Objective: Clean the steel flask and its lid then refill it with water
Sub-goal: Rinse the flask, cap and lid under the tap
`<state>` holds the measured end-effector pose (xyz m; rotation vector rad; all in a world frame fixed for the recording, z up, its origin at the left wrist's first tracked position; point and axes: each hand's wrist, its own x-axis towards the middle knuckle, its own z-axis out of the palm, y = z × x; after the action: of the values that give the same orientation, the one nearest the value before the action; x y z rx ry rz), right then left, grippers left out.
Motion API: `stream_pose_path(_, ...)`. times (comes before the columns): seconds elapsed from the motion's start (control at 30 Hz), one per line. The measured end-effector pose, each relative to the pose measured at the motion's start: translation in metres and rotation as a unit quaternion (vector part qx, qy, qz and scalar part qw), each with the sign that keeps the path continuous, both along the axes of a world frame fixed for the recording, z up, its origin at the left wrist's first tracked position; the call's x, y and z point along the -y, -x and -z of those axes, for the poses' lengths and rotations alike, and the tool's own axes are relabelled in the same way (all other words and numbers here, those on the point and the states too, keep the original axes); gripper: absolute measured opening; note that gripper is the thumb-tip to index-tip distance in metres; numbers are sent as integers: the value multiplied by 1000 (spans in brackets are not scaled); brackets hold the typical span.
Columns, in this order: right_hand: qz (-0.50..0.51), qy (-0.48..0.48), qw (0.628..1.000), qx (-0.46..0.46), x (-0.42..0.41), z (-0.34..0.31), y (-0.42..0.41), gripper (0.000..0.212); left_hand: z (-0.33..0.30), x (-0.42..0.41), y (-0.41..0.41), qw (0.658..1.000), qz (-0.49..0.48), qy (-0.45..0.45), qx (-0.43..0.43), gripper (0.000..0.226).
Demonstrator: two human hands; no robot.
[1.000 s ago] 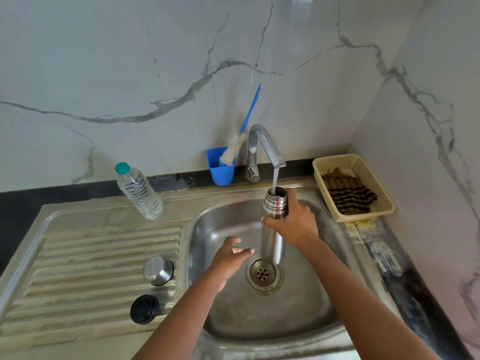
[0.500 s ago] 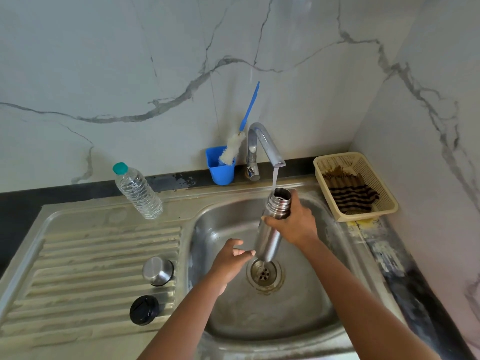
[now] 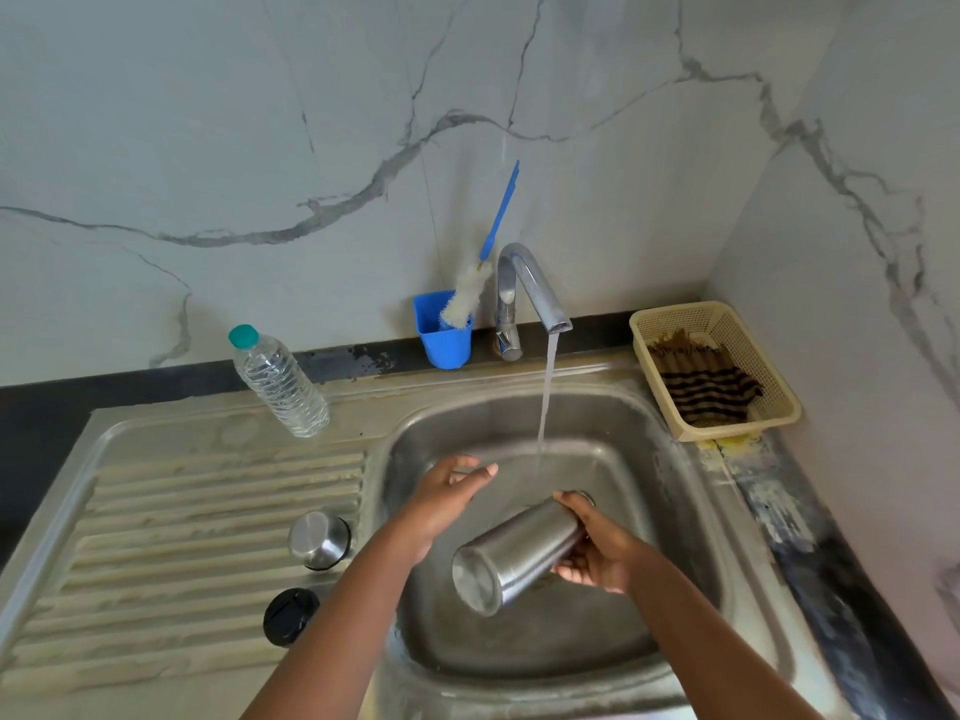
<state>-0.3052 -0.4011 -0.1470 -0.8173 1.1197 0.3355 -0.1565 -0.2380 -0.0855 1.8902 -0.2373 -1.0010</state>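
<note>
My right hand [image 3: 597, 556] grips the steel flask [image 3: 511, 558] near its neck and holds it tipped over low in the sink basin [image 3: 670, 517], base toward me and mouth pointing away and down. Water runs from the tap [image 3: 530, 288] in a thin stream just beyond the flask. My left hand [image 3: 447, 493] hovers over the basin to the flask's left, fingers apart, holding nothing. The steel cap [image 3: 318, 540] and the black inner lid [image 3: 290, 615] lie on the drainboard [image 3: 171, 537].
A clear plastic bottle [image 3: 278, 381] with a teal cap stands behind the drainboard. A blue cup [image 3: 443, 335] holding a bottle brush [image 3: 480, 272] sits left of the tap. A cream basket [image 3: 714, 368] with a striped cloth rests at the right by the marble walls.
The flask was upright under the tap, filling; my right hand has lowered it and tipped it over into the basin. My left hand has shifted slightly up and left.
</note>
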Motion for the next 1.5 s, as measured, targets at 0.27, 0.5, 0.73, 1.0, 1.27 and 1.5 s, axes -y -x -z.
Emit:
stream_pose_path(0.27,26,-26,999,6,-10,1,3,65,6,-2,11,999,5,15,-52,41)
stream_pose_path(0.5,-25,76,997,21,5,-18,-13,60,7,-5,7,999,9,-12,-44,34)
stream_pose_path(0.73,-281,550,785,47,19,-63,-54,67,15,-9,4,998,-55,11,-24,21)
stream_pose_path(1.0,-279,577,765,64,40,-88,-70,69,17,-15,10,998,-53,12,-27,23)
stream_pose_path(1.27,-316,562,758,102,45,-105,-73,66,17,-16,12,998,-52,14,-29,22)
stream_pose_path(1.5,-304,580,747,118,50,-107,-72,70,17,-20,13,998,-50,10,-31,23)
